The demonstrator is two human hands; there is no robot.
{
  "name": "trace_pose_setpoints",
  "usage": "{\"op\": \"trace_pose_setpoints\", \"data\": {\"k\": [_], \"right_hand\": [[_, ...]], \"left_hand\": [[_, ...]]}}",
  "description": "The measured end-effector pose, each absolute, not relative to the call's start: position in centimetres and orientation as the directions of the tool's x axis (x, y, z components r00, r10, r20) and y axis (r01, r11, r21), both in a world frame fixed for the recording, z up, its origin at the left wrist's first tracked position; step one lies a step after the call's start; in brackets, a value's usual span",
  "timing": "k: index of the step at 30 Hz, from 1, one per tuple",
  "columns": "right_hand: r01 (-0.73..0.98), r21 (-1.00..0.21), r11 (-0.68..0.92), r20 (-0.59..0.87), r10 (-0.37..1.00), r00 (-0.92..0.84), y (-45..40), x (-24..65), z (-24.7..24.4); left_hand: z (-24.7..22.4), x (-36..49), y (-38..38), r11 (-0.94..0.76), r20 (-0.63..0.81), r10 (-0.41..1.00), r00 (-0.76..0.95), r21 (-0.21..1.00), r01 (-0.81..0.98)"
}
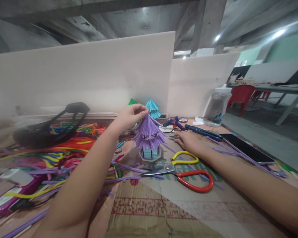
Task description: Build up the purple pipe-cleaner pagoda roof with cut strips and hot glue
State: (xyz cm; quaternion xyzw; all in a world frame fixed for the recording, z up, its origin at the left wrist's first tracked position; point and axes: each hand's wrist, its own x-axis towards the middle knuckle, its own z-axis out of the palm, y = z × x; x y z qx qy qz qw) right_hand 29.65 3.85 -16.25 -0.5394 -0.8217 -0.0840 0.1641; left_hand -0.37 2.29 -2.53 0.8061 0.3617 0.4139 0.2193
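Observation:
A small model pavilion [150,135] with two tiers of purple pipe-cleaner roof and a pale blue base stands upright on the cardboard [139,211]. At its peak, my left hand [132,115] pinches the roof tip between thumb and fingers. My right hand [188,142] lies low on the table to the right of the model. Its fingers are curled at a small grey metal piece [173,137], too covered to name. Just in front of the model rest scissors [173,170] with one yellow and one red handle. Loose purple pipe cleaners [126,168] lie around them.
Behind stand blue [152,105] and green [132,101] models. A glue gun [175,123], utility knife [205,132], phone [247,148] and clear plastic bottle [217,107] are on the right. Colourful pipe cleaners [74,145], a black strapped object [39,132] and a purple power strip [22,195] crowd the left.

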Motion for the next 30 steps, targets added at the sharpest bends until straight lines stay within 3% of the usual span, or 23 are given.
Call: {"op": "trace_pose_setpoints", "data": {"k": [22,30], "right_hand": [[0.897,-0.025,0.441,0.388,0.832,-0.398,4.2,29.9,-16.7],[0.902,-0.008,0.431,0.388,0.833,-0.394,4.2,29.9,-16.7]], "left_hand": [[-2.4,-0.6,2.1,-0.656,0.51,0.752,0.417,0.635,0.407],[-1.7,-0.9,1.0,-0.684,0.472,0.715,0.516,0.624,0.378]]}}
